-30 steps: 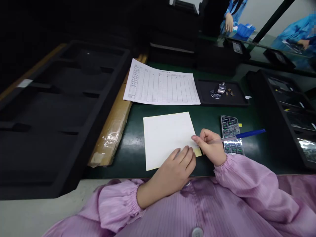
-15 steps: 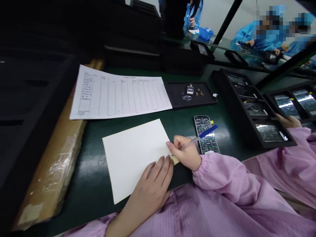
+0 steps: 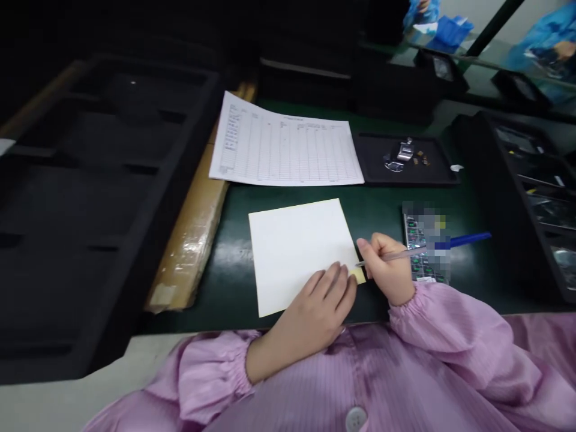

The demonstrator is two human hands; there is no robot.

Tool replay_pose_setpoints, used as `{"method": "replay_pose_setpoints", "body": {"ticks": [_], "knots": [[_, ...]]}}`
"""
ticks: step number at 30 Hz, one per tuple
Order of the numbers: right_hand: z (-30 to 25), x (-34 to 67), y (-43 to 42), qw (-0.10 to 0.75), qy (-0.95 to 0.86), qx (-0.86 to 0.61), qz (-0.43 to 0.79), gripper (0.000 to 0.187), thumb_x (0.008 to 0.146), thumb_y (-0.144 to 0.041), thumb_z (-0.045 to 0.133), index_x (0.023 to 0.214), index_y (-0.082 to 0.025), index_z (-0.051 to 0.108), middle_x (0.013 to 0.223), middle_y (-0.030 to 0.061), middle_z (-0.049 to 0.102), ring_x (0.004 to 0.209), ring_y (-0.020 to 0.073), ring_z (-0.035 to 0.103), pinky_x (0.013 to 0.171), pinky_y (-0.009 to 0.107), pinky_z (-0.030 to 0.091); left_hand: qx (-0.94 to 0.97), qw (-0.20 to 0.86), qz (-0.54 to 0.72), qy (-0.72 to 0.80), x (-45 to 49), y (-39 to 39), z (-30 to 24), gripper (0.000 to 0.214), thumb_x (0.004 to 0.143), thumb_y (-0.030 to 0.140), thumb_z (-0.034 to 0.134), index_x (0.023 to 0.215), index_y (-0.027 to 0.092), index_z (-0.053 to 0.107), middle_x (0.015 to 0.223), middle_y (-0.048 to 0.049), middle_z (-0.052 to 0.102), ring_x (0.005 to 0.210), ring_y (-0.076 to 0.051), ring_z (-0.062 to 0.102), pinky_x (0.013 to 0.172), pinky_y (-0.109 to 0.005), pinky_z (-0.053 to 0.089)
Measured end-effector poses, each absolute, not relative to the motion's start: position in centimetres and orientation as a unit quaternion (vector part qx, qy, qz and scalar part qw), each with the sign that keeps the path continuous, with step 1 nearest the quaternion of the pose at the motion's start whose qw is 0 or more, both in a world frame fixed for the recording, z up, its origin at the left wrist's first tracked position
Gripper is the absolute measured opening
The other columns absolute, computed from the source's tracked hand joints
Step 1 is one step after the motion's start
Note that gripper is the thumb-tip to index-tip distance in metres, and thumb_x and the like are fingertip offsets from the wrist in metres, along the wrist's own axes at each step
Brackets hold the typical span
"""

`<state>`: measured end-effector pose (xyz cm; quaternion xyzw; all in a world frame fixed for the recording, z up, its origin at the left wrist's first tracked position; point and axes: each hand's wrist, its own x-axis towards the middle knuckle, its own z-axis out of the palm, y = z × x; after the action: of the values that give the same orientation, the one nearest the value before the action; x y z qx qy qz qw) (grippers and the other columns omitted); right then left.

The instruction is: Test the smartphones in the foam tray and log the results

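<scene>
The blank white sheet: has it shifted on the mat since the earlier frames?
No. The blank white sheet keeps the same gap and angle below the printed form; only the camera swung. The left hand pins its near corner.

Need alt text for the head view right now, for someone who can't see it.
The right hand holds a blue-capped pen at the corner of a blank sheet while the left hand presses flat on it. A printed form and a small parts tray lie behind on the green mat.
</scene>
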<state>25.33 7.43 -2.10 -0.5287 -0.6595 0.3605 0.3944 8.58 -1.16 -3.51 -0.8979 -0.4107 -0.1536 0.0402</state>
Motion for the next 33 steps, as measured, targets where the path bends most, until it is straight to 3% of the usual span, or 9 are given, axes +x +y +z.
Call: {"method": "replay_pose_setpoints", "body": {"ticks": [14, 22, 33], "knots": [[-2.20, 25.16, 7.09, 0.359, -0.710, -0.538, 0.279, 0.046, 0.088, -0.041, 0.065, 0.057, -0.023, 0.037, 0.046, -0.0071, 0.037, 0.043, 0.0085, 0.036, 0.044, 0.023, 0.029, -0.894, 0.027, -0.161, -0.417, 8.65, -1.10, -3.56, 0.047, 0.095, 0.030, 0.049, 0.132, 0.002, 0.050, 0.137, -0.0264, 0.057, 0.133, -0.036, 0.052, 0.104, -0.044, 0.044], [-2.01, 25.25, 7.12, 0.346, -0.732, -0.518, 0.275, 0.048, 0.092, -0.036, 0.055, 0.052, -0.023, 0.032, 0.042, -0.0062, 0.037, 0.040, 0.0083, 0.034, 0.043, 0.023, 0.029, -0.900, 0.041, -0.145, -0.409, 8.59, -1.02, -3.56, 0.049, 0.096, 0.033, 0.049, 0.134, 0.003, 0.050, 0.142, -0.0274, 0.054, 0.133, -0.036, 0.053, 0.102, -0.043, 0.045], [-2.17, 25.22, 7.09, 0.329, -0.750, -0.511, 0.262, 0.043, 0.089, -0.028, 0.055, 0.054, -0.023, 0.030, 0.043, -0.0074, 0.034, 0.040, 0.0079, 0.032, 0.043, 0.023, 0.028, -0.894, 0.058, -0.158, -0.415, 8.63, -0.93, -3.52, 0.045, 0.095, 0.029, 0.046, 0.133, 0.004, 0.051, 0.135, -0.0225, 0.061, 0.128, -0.033, 0.057, 0.099, -0.041, 0.046]]}}
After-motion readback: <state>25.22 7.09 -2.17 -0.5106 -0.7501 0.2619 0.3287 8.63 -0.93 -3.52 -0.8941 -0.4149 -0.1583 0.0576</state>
